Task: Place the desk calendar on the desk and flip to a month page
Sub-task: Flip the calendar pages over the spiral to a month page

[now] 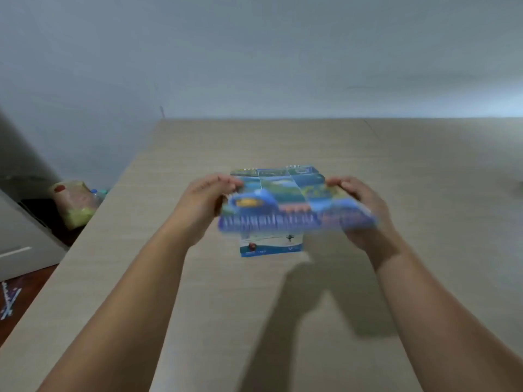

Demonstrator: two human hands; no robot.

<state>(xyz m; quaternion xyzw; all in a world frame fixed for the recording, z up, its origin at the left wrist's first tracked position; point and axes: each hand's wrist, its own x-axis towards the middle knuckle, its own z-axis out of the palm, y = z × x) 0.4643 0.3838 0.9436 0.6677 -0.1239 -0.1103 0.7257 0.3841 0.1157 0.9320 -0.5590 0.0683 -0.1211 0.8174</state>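
Observation:
A blue and green desk calendar with wire rings along its far edge is held over the beige wooden desk. My left hand grips its left side and my right hand grips its right side. The near part of the calendar is blurred. A white and blue page hangs below it toward me. Whether the calendar touches the desk cannot be told.
The desk's left edge runs diagonally at the left. Beyond it on the floor stand a plastic bag and a bottle, beside a white cabinet. A pale wall rises behind the desk.

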